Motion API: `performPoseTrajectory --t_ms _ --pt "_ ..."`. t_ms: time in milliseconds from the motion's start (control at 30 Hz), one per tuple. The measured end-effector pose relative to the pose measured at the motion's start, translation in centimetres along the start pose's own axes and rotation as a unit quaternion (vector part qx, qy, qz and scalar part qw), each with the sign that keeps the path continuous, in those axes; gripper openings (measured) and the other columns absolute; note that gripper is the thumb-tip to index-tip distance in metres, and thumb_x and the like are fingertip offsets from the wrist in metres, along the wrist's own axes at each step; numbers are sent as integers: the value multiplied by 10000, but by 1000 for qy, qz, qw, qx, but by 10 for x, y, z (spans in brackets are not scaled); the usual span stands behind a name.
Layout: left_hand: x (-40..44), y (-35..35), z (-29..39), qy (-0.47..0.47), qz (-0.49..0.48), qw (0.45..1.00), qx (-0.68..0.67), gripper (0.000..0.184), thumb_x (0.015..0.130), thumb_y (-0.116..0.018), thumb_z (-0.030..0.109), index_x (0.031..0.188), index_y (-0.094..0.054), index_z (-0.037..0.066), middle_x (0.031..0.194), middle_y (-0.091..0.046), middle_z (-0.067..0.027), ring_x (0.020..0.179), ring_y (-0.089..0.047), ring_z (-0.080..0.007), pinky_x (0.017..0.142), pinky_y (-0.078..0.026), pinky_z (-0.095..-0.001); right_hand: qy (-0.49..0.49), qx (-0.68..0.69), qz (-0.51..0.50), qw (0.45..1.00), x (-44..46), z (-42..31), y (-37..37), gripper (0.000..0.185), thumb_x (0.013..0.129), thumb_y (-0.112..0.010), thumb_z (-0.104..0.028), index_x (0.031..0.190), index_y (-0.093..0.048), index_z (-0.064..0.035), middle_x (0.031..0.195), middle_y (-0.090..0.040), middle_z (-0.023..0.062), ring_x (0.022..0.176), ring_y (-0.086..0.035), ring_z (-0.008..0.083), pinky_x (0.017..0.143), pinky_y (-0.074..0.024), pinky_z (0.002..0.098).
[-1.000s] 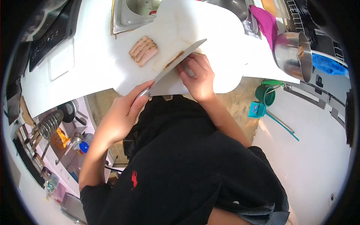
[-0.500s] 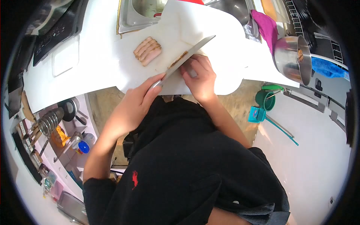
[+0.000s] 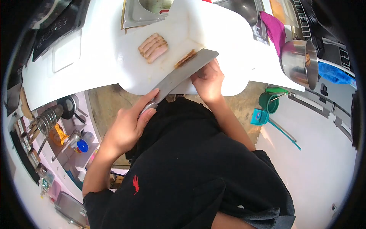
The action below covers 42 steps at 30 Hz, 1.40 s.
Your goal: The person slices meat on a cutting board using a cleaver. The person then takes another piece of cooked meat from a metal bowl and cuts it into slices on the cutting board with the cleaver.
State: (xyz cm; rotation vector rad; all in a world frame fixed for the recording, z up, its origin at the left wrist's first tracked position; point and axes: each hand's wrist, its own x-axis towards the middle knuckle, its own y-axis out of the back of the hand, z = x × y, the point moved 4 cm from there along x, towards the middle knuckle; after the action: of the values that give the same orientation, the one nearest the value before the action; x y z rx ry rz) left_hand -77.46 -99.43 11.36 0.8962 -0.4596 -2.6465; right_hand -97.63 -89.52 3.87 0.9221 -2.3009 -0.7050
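My left hand (image 3: 131,124) grips the metal handle of a wide-bladed knife (image 3: 183,72), whose blade slants up to the right, its flat side facing up. Along the blade's far edge lie browned meat slices (image 3: 185,59) on the white cutting board (image 3: 221,38). My right hand (image 3: 209,78) is behind the blade's right part, fingers curled; the blade hides the fingertips and whatever they hold. To the left on the board rests a row of pale meat slices (image 3: 153,47) with brown edges.
Two sink basins (image 3: 141,19) adjoin the board's far side. At the right are a purple cloth (image 3: 273,28), a steel pot (image 3: 297,63) with brown food inside and a blue cloth (image 3: 335,73). A clear tray (image 3: 66,56) lies at the left.
The knife blade has tilted flatter, showing its broad face, and its handle has moved down and left with my left hand. More of the browned slices shows beyond the blade.
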Motion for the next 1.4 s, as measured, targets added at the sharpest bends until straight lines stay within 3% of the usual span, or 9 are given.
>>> performPoseTrajectory --t_ms 133,333,633,800,867,933,1033,1133,1400 --pt "3 6 4 32 -27 999 17 410 994 -506 252 1387 -477 136 938 -633 -292 899 -578 -505 782 -496 -414 -2 1 -3 1000 0 0 0 358 622 -732 55 967 -708 -38 1075 -652 138 991 -642 316 795 -538 356" --pt "30 0 9 -51 -27 998 -4 397 1022 -432 247 1380 -473 82 1059 -612 -281 996 -610 -433 901 -446 -362 14 6 14 1000 1 3 -1 340 616 -731 56 948 -705 -15 1033 -652 128 944 -640 301 772 -535 356" --pt "69 -2 36 -28 -78 996 23 415 1029 -420 307 1375 -483 87 920 -649 -255 882 -641 -406 852 -462 -367 12 6 13 1000 1 -1 -1 269 637 -735 18 901 -688 -4 967 -639 130 913 -608 319 777 -514 391" --pt "60 -5 3 -178 22 982 49 426 1035 -395 291 1407 -464 97 778 -624 -169 695 -619 -284 721 -467 -354 36 -14 48 998 5 -3 -1 224 645 -753 10 856 -680 8 947 -658 122 880 -629 294 749 -521 360" --pt "41 4 -9 -148 13 988 41 432 1034 -389 284 1415 -461 93 694 -567 -97 613 -566 -201 643 -448 -322 39 -17 55 998 5 -2 -1 196 659 -753 8 840 -677 6 928 -661 119 873 -629 286 748 -521 355" --pt "15 19 -12 -4 -53 999 14 441 1031 -386 278 1418 -459 79 630 -485 -19 555 -490 -121 571 -414 -283 38 -13 52 998 6 -2 -2 178 673 -755 6 831 -674 -3 917 -661 112 871 -629 275 751 -523 348" --pt "-5 24 -26 50 -57 997 -14 410 1027 -426 269 1388 -489 86 665 -484 -71 598 -501 -150 620 -438 -324 43 -11 53 998 7 -3 0 162 690 -753 10 828 -675 -20 896 -660 98 856 -631 257 748 -525 338" --pt "-19 26 -24 111 -60 985 -118 425 1033 -413 288 1395 -482 76 610 -394 11 552 -426 -82 536 -391 -257 28 24 43 998 8 0 4 174 693 -736 6 842 -651 -26 924 -634 111 870 -620 293 756 -520 365" --pt "-50 22 -44 105 35 967 -232 499 1037 -403 380 1432 -436 77 609 -359 46 481 -345 -44 427 -302 -200 104 55 -115 986 59 2 12 162 740 -700 -17 898 -672 -35 975 -627 124 915 -622 316 811 -511 375"
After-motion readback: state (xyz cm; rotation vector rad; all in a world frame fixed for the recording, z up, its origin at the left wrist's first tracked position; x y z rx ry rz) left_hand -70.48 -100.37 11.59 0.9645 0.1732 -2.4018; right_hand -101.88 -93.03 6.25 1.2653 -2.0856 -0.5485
